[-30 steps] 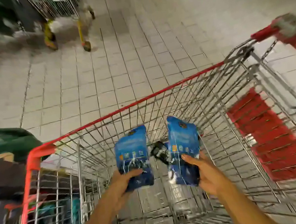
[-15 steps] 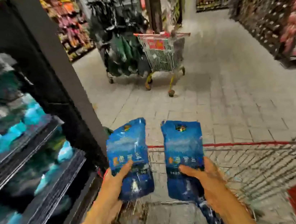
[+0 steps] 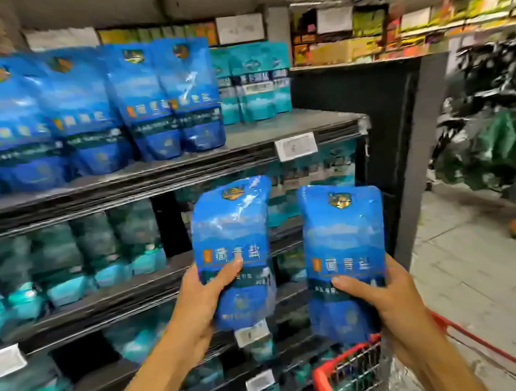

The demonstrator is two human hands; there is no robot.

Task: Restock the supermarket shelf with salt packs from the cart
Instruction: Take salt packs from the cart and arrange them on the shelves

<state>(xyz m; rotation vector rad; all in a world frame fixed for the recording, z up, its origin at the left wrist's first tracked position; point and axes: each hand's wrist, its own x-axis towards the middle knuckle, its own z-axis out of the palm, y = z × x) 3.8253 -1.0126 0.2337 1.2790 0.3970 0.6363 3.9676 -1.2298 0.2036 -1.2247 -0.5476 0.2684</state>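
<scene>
Fingers [image 3: 224, 270] around blue salt packs [image 3: 230, 231], one apiece.

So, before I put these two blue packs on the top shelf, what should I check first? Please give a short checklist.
1. Left hand grips its blue pack firmly: ok.
2. Right hand grips its blue pack firmly: ok.
3. Same product as the blue packs on the top shelf: ok, the design matches.
4. Free space on the top shelf in front of the teal packs: ok.
5. Both packs upright: ok, the left one tilts slightly.
6. Packs undamaged: cannot tell, the picture is blurred.
</scene>
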